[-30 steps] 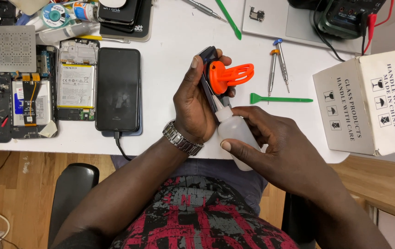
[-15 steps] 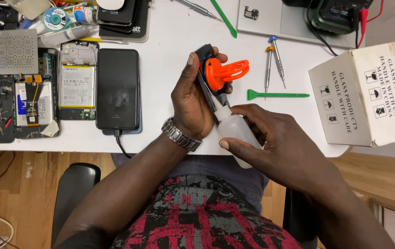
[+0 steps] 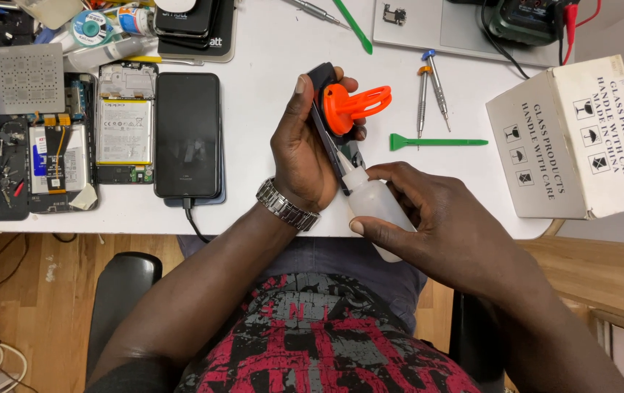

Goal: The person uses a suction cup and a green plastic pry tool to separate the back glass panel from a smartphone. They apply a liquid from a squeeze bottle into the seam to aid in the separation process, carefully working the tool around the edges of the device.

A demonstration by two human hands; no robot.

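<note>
1. Centrally, left hand (image 3: 305,145) closed around a dark phone (image 3: 324,120) held on edge above the white table (image 3: 268,94), thumb on top, wristwatch (image 3: 288,204) on the wrist.
2. Orange suction-cup tool (image 3: 352,105) stuck to the phone's face, handles pointing right.
3. Right hand (image 3: 436,218) wrapped around a small white squeeze bottle (image 3: 374,207) — nozzle tip touching the phone's lower edge, beside the seam.
4. Seam itself not visibly parted; no liquid discernible at this size. Judged early in the opening work: cup attached, bottle applied, cover not yet lifted.
5. Lying unused to the right: green plastic pry tool (image 3: 436,141), two precision screwdrivers (image 3: 428,91) just above it.
6. Left of the hands: intact black phone (image 3: 187,135) with cable plugged in at the bottom; next to it an opened phone (image 3: 125,120) with its battery exposed; further left more bare boards — details too small.
7. Far right: white cardboard box (image 3: 574,138) at the table edge, well apart from both hands.
</note>
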